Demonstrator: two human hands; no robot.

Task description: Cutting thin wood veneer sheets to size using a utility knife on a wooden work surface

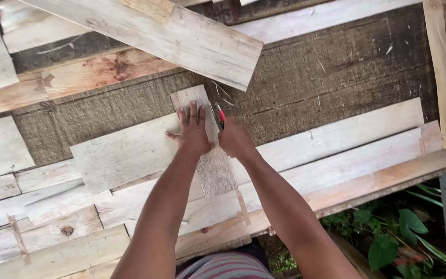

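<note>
My left hand (193, 132) lies flat, fingers spread, on a narrow pale wooden plank (218, 170) that runs away from me across other boards. My right hand (236, 138) is closed around a thin red-and-black marking tool (221, 114), its tip at the plank's right edge. A wider pale board (122, 152) lies under the plank to the left. The boards rest on a dark rough wooden surface (336, 77).
A long pale board (171, 33) lies diagonally at the top. More planks (37, 227) are stacked at the left and along the near edge (388, 178). A wooden rail (442, 67) borders the right side. Green plants (398, 237) grow below at the lower right.
</note>
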